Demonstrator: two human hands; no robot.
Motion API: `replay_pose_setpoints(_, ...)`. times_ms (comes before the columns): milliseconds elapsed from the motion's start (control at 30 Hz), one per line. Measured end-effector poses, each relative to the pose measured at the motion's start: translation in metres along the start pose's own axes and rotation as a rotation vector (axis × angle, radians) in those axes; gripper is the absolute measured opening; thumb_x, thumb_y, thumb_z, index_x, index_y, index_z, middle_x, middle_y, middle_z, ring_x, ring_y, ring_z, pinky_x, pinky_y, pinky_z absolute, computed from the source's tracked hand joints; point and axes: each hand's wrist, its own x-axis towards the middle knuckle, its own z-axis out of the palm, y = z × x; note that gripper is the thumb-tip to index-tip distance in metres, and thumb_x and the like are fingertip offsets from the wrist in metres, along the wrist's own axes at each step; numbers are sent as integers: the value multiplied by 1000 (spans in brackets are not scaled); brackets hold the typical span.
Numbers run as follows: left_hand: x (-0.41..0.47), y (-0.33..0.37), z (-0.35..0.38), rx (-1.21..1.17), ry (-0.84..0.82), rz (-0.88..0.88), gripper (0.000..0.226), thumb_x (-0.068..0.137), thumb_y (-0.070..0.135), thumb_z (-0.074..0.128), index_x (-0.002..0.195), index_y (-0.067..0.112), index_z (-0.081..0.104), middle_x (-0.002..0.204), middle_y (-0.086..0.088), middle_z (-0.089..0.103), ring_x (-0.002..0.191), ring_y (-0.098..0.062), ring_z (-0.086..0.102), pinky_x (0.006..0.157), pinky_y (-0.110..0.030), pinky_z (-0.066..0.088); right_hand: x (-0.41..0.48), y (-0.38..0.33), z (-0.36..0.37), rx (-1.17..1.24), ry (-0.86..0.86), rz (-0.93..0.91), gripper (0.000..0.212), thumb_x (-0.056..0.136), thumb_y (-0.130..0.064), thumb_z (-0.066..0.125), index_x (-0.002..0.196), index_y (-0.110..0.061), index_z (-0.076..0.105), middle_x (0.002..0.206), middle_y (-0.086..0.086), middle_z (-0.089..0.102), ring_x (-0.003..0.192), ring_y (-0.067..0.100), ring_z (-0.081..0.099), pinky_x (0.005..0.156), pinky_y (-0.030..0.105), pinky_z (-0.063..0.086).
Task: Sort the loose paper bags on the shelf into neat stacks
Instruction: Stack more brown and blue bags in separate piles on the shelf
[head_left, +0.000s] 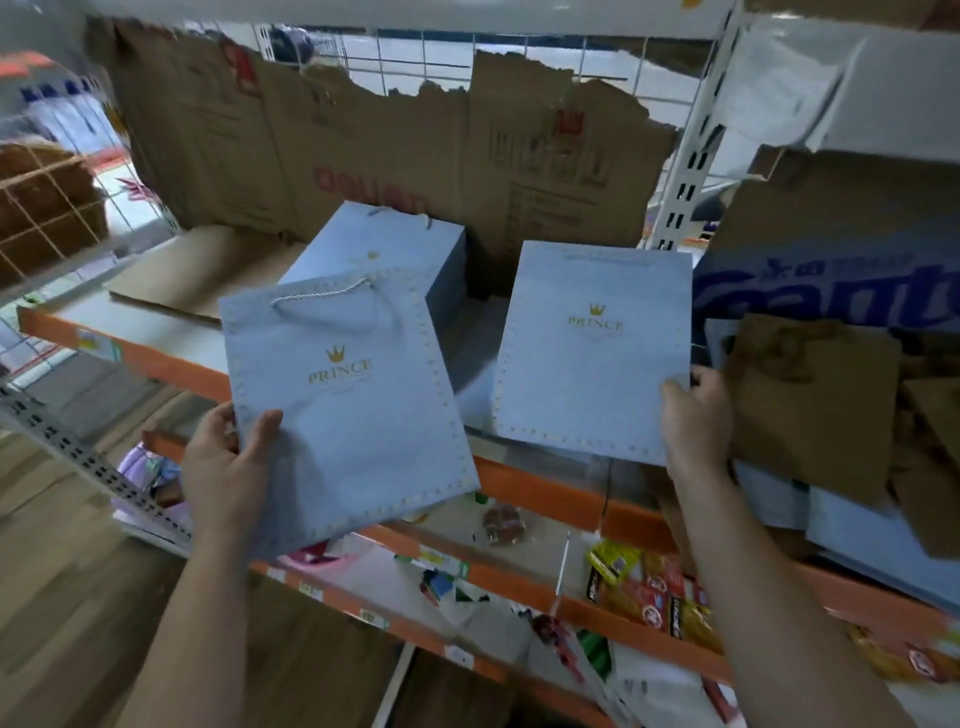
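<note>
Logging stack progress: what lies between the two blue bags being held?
Head view: a stack of matching blue bags sits behind the gap between the left bag and the right bag, partly hidden by the left one.

Two hands (228, 467) (696, 421), two loose blue bags (353, 415) (587, 364), one blue stack (395, 244)

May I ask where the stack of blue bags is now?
Head view: the stack of blue bags sits centrally, before the torn cardboard, behind the bag in the left hand.

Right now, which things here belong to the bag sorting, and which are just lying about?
Job: left blue bag, right blue bag, blue stack, brown bags.
Lying about: torn cardboard, snack packets, lettered box.
</note>
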Motion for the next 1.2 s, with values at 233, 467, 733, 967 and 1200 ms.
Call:
replay_pose_setpoints(233,37,-20,8,-46,-56,-39,35,86,41,66,113,19,61,100,-3,67,81,-19,64,61,-27,45,-13,-3,58,-65,-92,10,25,91,-11,55,108,-18,39,92,-2,55,73,14,60,48,23,42)
replay_pose_setpoints(467,82,-27,14,-60,-156,-8,31,86,35,69,110,17,63,95,-5,68,72,-9,61,63,-27,47,-26,-8,82,-290,-160,131,43,80,-13,67,118,-7,46,114,16,53,72,20,55,53,26,39)
replay_pose_setpoints(733,109,-32,19,-80,-268,8,43,74,58,62,104,27,60,94,-7,71,80,-24,67,71,-45,55,-46,-8,85,-547,-209,90,82,69,-40,84,135,-13,42,135,10,40,108,23,48,84,32,40)
replay_pose_setpoints(967,117,-32,27,-25,-277,63,24,86,43,67,101,27,58,91,0,66,72,0,59,56,-22,41,-51,-15,88,-778,-206,1,62,79,-50,70,128,-21,46,132,12,44,121,33,41,98,44,39)
replay_pose_setpoints(1200,115,-35,27,-66,-303,37,35,86,44,66,110,20,60,94,0,67,76,-2,60,56,-21,42,-65,-9,88,-903,-292,-66,103,62,-79,64,143,-23,34,144,13,33,131,35,29,103,46,33)
